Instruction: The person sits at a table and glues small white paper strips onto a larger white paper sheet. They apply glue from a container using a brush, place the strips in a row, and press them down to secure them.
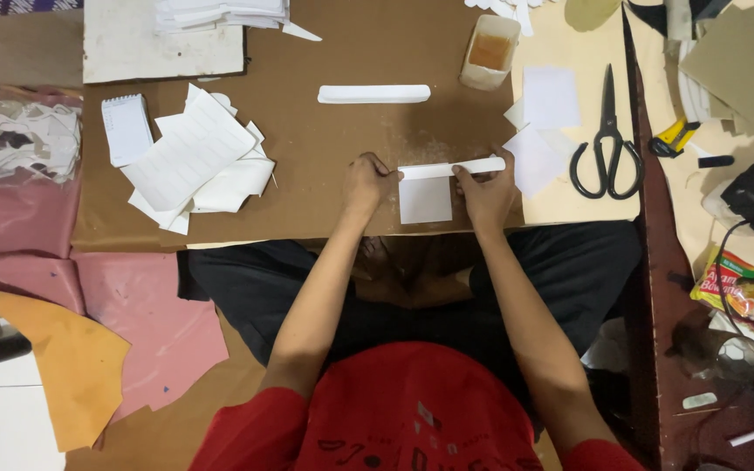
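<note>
1. A seated person works at a brown bench (325, 157), both hands on a white paper square (425, 201) and a long white strip (452, 167) laid along the square's far edge.
2. The strip's long axis runs left to right, rising slightly toward the right; its right end juts past the square.
3. The left hand (366, 181) sits at the strip's left end, fingers curled and pressing down at the square's far-left corner.
4. The right hand (485, 194) lies just right of the square, its fingers pinched narrow on the strip near the square's right edge; whether they lift it or only press it cannot be told.
5. Both hands touch the piece, so neither is nearer; the square lies between them, at the bench's near edge.
6. A second white strip (373, 93) lies farther off; black scissors (607, 139) rest to the right; a fan of white sheets (198, 161) lies to the left; a small container of amber stuff (490, 52) stands at the far right.
</note>
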